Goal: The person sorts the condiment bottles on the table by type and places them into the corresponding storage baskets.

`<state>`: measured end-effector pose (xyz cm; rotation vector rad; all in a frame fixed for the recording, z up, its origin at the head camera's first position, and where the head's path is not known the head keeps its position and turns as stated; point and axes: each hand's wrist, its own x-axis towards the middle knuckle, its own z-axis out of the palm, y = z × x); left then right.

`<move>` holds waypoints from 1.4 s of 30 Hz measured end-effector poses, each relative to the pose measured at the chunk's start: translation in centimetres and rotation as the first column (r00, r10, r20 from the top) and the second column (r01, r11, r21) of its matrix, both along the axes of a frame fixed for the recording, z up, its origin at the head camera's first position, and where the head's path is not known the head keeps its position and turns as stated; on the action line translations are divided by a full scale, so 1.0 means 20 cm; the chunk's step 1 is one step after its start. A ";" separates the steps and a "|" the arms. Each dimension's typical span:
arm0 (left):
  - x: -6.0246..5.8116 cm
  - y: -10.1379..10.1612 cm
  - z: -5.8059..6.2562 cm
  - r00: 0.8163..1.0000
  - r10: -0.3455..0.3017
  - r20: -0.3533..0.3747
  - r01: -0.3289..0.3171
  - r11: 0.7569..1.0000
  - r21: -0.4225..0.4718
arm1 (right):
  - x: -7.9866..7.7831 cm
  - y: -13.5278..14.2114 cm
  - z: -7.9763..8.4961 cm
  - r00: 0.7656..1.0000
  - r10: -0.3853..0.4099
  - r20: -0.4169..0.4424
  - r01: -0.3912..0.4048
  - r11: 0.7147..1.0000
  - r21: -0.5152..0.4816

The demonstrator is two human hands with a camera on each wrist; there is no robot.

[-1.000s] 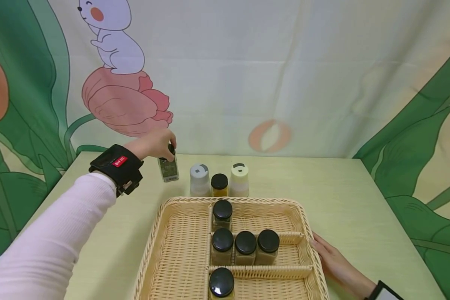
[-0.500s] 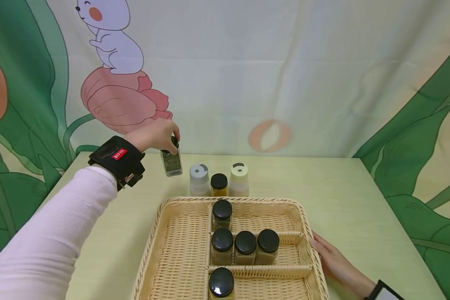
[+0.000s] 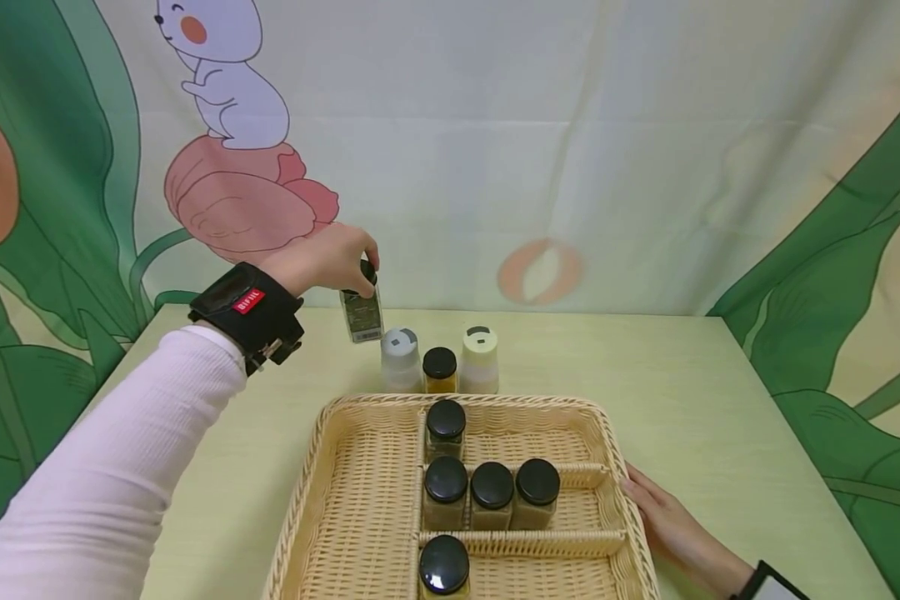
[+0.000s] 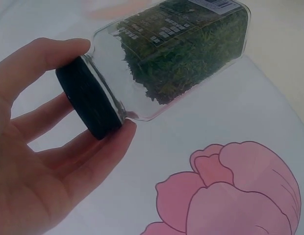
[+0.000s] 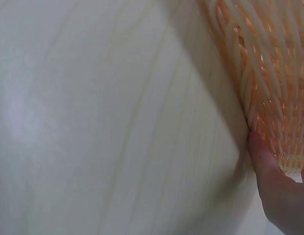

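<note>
My left hand (image 3: 330, 260) pinches the black lid of a glass spice jar (image 3: 363, 317) between thumb and fingers, above the table's far left part. In the left wrist view the spice jar (image 4: 181, 54) is tilted, its label and dried green flakes showing through the glass. The left hand (image 4: 49, 142) has its fingertips around the lid's rim. My right hand (image 3: 671, 525) touches the outer right side of the wicker basket (image 3: 607, 433). The right wrist view has part of the right hand (image 5: 284, 196) against the basket's woven wall (image 5: 269, 88); the other fingers are mostly hidden.
Behind the basket stand a grey-topped shaker (image 3: 400, 362), a black-lidded jar with yellow contents (image 3: 440, 371) and a yellow-topped shaker (image 3: 480, 358). Several black-lidded jars (image 3: 491, 496) stand in the basket's divided right half. A printed curtain (image 3: 570, 150) hangs behind the table (image 3: 682, 375).
My left hand has carried the spice jar up and to the right, closer to the grey-topped shaker. The right hand and the basket have stayed in place.
</note>
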<state>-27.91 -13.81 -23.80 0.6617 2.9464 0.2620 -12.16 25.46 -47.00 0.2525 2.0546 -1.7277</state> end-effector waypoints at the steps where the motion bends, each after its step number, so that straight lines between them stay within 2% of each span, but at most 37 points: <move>1: 0.00 0.01 0.00 1.000 0.003 0.006 -0.003 1.000 0.002 | 0.00 0.00 0.00 1.000 0.000 -0.002 0.000 1.000 0.000; 7: 0.01 0.07 0.01 0.999 0.004 0.034 -0.005 1.000 0.023 | 0.00 0.00 0.00 1.000 0.004 -0.001 -0.004 1.000 0.010; 18: 0.03 0.20 0.02 0.997 -0.071 0.015 0.071 0.997 -0.002 | 0.00 0.00 0.00 1.000 0.015 -0.015 -0.015 1.000 -0.004; 26: 0.06 0.32 0.03 0.990 -0.142 0.015 0.142 0.990 0.017 | 0.00 0.01 0.00 1.000 0.000 -0.011 0.000 1.000 -0.009; 42: 0.10 0.50 -0.02 0.972 -0.233 0.027 0.233 0.972 -0.001 | -0.01 0.01 0.00 1.000 0.000 -0.002 0.000 1.000 0.002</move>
